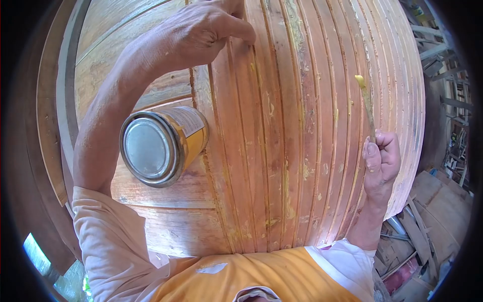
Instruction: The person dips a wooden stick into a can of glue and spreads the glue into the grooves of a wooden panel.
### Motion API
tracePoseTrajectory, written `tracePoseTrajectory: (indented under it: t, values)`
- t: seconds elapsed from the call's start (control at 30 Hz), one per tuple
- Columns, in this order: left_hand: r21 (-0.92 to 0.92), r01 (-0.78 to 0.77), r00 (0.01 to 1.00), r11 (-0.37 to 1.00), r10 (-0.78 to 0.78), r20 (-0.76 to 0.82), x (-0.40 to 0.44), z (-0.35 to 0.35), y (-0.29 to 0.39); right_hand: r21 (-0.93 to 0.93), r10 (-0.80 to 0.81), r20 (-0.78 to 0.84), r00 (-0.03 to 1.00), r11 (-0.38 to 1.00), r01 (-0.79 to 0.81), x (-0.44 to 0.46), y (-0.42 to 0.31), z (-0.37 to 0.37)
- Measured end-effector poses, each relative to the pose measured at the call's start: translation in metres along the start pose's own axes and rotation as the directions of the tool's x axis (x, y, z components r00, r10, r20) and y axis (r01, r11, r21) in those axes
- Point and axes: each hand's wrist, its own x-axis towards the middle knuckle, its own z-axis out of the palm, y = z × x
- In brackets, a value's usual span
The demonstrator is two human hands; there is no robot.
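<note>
My right hand (381, 158) is closed round a thin stick (368, 103) whose upper tip carries a dab of yellow paste. The stick points up over the grooved wooden panel (282, 151), which has yellowish smears along its grooves. Higher up and to the left, my left hand (214, 30) is bent at the wrist and touches the wood; its fingertips are partly cut off by the frame edge, so what they hold, if anything, is hidden. Below my left forearm stands a closed tin can (151, 146) with a metal lid and an orange label.
Plain boards (166, 221) join the grooved strips on the left. Curved wooden pieces (50, 100) line the far left. Past the panel's right edge, scrap wood and planks (443, 201) lie on the ground at the lower right.
</note>
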Motion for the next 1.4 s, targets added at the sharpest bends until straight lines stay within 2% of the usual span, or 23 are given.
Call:
tracePoseTrajectory:
  t: [0.03, 0.1, 0.13, 0.2, 0.3, 0.37, 0.4, 0.47, 0.5, 0.53, 0.6, 0.7, 0.8, 0.83, 0.93, 1.03, 1.13, 1.23, 1.4]
  values:
    - [-0.062, 0.004, 0.998, 0.998, -0.008, -0.067, -0.002, -0.004, 0.001, 0.007, -0.004, -0.001, 1.000, 1.000, 0.004, 0.000, -0.002, 0.000]
    - [-0.194, 0.226, 0.941, 0.955, -0.265, -0.212, -0.016, -0.018, 0.006, 0.023, 0.028, -0.017, 0.999, 0.999, -0.027, -0.002, -0.005, -0.002]
    - [-0.240, 0.186, 0.896, 0.953, -0.265, -0.357, -0.026, -0.021, -0.010, 0.034, 0.060, -0.032, 0.998, 0.998, -0.059, -0.004, -0.006, -0.005]
    - [-0.445, 0.104, 0.787, 0.890, -0.347, -0.510, -0.056, -0.018, -0.031, 0.048, 0.094, -0.047, 0.994, 0.995, -0.092, -0.006, -0.006, -0.010]
    - [-0.636, 0.294, 0.653, 0.713, -0.636, -0.411, -0.083, -0.013, 0.014, 0.077, 0.102, -0.048, 0.994, 0.992, -0.098, -0.010, 0.000, -0.009]
    - [-0.760, 0.227, 0.624, 0.609, -0.690, -0.367, -0.095, 0.001, 0.037, 0.113, 0.119, -0.053, 0.992, 0.987, -0.112, -0.010, 0.002, -0.007]
    - [-0.817, 0.183, 0.616, 0.547, -0.711, -0.339, -0.099, 0.006, 0.047, 0.071, 0.088, -0.080, 0.993, 0.994, -0.082, -0.009, 0.004, -0.006]
    - [-0.937, 0.105, 0.574, 0.332, -0.790, -0.216, -0.109, 0.011, 0.063, -0.051, 0.032, -0.161, 0.986, 0.998, -0.041, -0.008, 0.005, -0.010]
    - [-0.977, 0.055, 0.571, 0.208, -0.809, -0.140, -0.110, 0.016, 0.064, -0.090, 0.052, -0.189, 0.981, 0.993, -0.070, -0.009, 0.000, -0.015]
    - [-0.986, -0.002, 0.602, 0.165, -0.788, -0.133, -0.113, 0.024, 0.056, -0.124, 0.068, -0.219, 0.973, 0.988, -0.097, -0.008, -0.003, -0.019]
    - [-0.999, -0.012, 0.460, 0.037, -0.887, -0.039, -0.108, 0.036, 0.059, -0.119, 0.022, -0.280, 0.960, 0.991, -0.058, -0.008, 0.005, -0.030]
    - [-0.997, 0.016, 0.533, 0.082, -0.844, -0.061, -0.113, 0.045, 0.055, -0.189, 0.043, -0.326, 0.944, 0.976, -0.109, -0.005, 0.005, -0.038]
    - [-0.997, 0.004, 0.490, 0.075, -0.869, -0.063, -0.121, 0.050, 0.053, -0.241, 0.030, -0.342, 0.939, 0.963, -0.118, -0.005, 0.008, -0.037]
    - [-0.995, -0.022, 0.598, 0.100, -0.796, -0.093, -0.127, 0.051, 0.044, -0.276, 0.046, -0.382, 0.923, 0.947, -0.162, -0.005, 0.007, -0.035]
    - [-0.995, 0.000, 0.519, 0.099, -0.851, -0.085, -0.125, 0.049, 0.051, -0.336, 0.009, -0.375, 0.927, 0.931, -0.145, -0.004, 0.017, -0.032]
    - [-0.994, 0.008, 0.530, 0.107, -0.843, -0.087, -0.123, 0.049, 0.054, -0.371, 0.058, -0.330, 0.942, 0.910, -0.186, 0.007, 0.011, -0.015]
    - [-0.997, 0.006, 0.529, 0.079, -0.846, -0.064, -0.123, 0.048, 0.055, -0.507, -0.109, -0.272, 0.956, 0.861, -0.046, 0.028, 0.017, 0.000]
    - [-0.998, -0.001, 0.563, 0.061, -0.825, -0.051, -0.125, 0.047, 0.053, -0.577, -0.166, -0.270, 0.949, 0.816, -0.022, 0.042, 0.003, 0.019]
    - [-0.997, -0.007, 0.540, 0.072, -0.839, -0.064, -0.123, 0.047, 0.055, -0.661, -0.159, -0.252, 0.954, 0.749, -0.050, 0.050, 0.002, 0.031]
